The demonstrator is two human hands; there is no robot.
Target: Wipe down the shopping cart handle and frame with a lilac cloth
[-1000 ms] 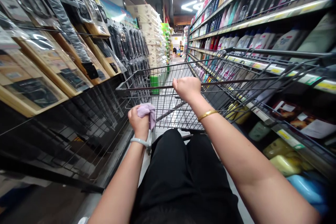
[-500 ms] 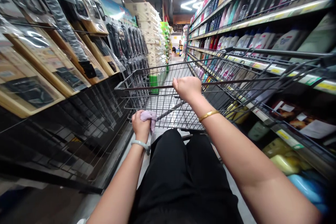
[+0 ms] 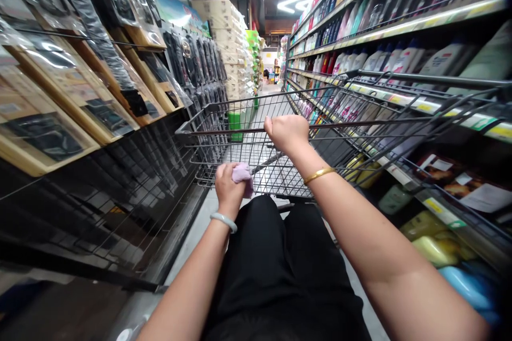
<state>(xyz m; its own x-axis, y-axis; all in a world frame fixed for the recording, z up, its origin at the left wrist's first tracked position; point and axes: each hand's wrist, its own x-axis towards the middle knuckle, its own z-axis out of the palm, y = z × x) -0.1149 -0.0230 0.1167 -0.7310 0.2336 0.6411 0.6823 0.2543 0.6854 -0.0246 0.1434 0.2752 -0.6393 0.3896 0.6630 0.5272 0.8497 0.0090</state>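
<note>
A dark wire shopping cart (image 3: 280, 181) stands tilted in front of my knees, its basket seen from the side. My right hand (image 3: 288, 132), with a gold bangle at the wrist, is wrapped round the cart's upper rim rod. Lower and to the left, my left hand (image 3: 231, 186) grips a crumpled lilac cloth (image 3: 242, 175) against a lower bar of the wire side. A pale bangle circles that wrist. The finger undersides of both hands are hidden.
Shelves of bottles (image 3: 400, 58) run along the right. On the left hang packaged goods in wooden-framed packs (image 3: 72, 85) and dark wrapped items (image 3: 192, 58). Stacked pale boxes (image 3: 228, 48) and a green bin (image 3: 236, 122) stand farther down the aisle.
My left hand has slid right along the lower bar with the lilac cloth, towards my knee. My right hand keeps its grip on the rim, nearly unmoved.
</note>
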